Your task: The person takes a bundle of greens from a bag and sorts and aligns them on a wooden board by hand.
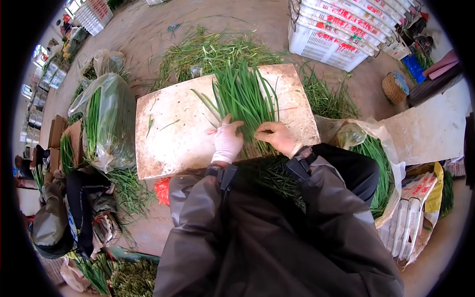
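A loose bunch of garlic chives [243, 94] lies on a worn, whitish board [173, 148] across my knees, its leaf tips pointing away from me. My left hand [228, 142], in a pale thin glove, grips the left edge of the bunch near its lower end, with the thumb over the stalks. On the other side, my right hand [281, 138], also gloved, has its fingers curled in a pinch at the stalks. Their tips are partly hidden. A thin red strip [287, 108] shows right of the bunch.
Cut leaves [198, 52] litter the floor beyond the board. Plastic bags of chives stand left [111, 119] and right [373, 158]. Stacked white crates [329, 42] rise at the far right, near a woven basket [395, 88]. A person's dark-clothed leg [81, 208] is at left.
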A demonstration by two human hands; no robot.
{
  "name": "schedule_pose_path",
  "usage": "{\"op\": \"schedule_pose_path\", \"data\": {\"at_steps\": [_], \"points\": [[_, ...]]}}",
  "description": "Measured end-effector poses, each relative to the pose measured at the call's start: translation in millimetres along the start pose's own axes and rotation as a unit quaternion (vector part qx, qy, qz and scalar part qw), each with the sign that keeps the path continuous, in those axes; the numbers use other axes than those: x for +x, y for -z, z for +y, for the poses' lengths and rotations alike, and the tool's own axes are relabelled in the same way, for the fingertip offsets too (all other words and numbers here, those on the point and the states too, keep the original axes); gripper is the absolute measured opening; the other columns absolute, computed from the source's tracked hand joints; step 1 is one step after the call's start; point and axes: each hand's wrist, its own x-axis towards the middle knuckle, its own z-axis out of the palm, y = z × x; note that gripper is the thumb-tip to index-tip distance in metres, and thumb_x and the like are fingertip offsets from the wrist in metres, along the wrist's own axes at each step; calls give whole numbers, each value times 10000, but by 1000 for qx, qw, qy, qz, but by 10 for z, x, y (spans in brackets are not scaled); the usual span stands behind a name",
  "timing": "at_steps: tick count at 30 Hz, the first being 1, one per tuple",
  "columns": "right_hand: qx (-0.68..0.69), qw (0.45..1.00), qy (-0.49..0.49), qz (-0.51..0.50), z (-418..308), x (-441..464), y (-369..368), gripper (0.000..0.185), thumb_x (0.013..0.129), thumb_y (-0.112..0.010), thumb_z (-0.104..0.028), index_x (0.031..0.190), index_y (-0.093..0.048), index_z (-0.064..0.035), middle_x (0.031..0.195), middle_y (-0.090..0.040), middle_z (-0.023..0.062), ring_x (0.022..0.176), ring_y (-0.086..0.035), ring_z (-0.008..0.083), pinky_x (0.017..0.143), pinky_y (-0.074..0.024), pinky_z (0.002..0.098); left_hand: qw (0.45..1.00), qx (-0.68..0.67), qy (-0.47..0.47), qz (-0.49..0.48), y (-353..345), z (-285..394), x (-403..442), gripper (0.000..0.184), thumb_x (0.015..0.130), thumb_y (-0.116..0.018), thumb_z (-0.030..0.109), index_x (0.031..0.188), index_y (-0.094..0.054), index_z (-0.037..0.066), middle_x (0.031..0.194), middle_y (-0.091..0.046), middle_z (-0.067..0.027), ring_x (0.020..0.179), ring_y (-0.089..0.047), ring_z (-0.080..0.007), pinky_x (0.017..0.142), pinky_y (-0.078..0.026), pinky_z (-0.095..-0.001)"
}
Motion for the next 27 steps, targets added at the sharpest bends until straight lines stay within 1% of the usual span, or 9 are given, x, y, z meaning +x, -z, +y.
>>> {"op": "schedule_pose_path", "data": {"at_steps": [5,7,8,9,11,13,19,23,27], "points": [[201,972,-15,-117,-238,-518,67,116,936,-731,-105,1013,-750,-19,980,-732,25,934,-665,134,865,-510,269,1000,9,-1,-2,16,22,-19,409,807,-693,111,1204,-763,185,1518,-539,-204,1339,-558,-394,1110,-467,-452],[-48,966,59,-248,-224,-639,-20,170,901,-723,-136,1045,-757,-51,1025,-764,93,951,-719,189,875,-563,333,1000,8,-6,2,15,15,-7,418,810,-703,127,1221,-754,178,1520,-535,-207,1334,-559,-396,1109,-467,-453],[-186,946,4,-266,-131,-762,-83,262,857,-713,-188,1088,-760,-75,1038,-761,141,991,-731,287,891,-573,396,1000,-22,11,6,20,22,-10,434,814,-728,140,1245,-744,186,1523,-537,-203,1345,-556,-389,1127,-438,-457],[-420,876,31,-236,133,-930,-200,301,844,-696,-240,1104,-757,-99,1029,-760,161,1010,-714,382,873,-571,468,998,-54,25,8,27,47,-9,454,818,-753,153,1270,-735,195,1527,-540,-198,1355,-553,-381,1144,-410,-461],[-490,839,-25,-236,99,-1016,-269,273,853,-700,-275,1069,-753,-116,988,-758,153,974,-710,396,836,-564,500,997,-63,11,41,-73,8,16,490,834,-787,189,1317,-707,172,1514,-550,-209,1361,-549,-384,1128,-426,-443],[-423,883,-20,-201,-122,-1129,-188,247,867,-698,-298,1031,-743,-119,960,-753,146,938,-714,382,814,-564,498,994,-92,4,54,-83,28,20,484,839,-757,211,1312,-692,129,1500,-530,-254,1341,-542,-427,1096,-474,-438],[-302,935,176,60,-602,-1399,262,164,890,-732,-224,981,-726,-87,912,-743,140,862,-717,359,772,-581,442,992,116,-3,52,-39,267,-19,565,838,-780,415,1327,-676,150,1524,-524,-155,1446,-431,-361,1193,-269,-598],[-208,942,131,228,-1017,-1837,935,137,930,-728,-91,1046,-751,-24,919,-755,124,818,-729,248,787,-573,343,986,108,-79,98,-160,375,-25,637,828,-809,441,1361,-656,126,1532,-504,-185,1467,-397,-397,1200,-293,-575],[-13,906,57,419,-586,-2468,1750,184,1023,-669,-81,1176,-717,9,880,-712,31,816,-649,100,798,-523,254,980,158,-122,6,-256,450,16,675,799,-824,432,1379,-650,136,1565,-457,-187,1497,-342,-414,1188,-276,-636]]}}
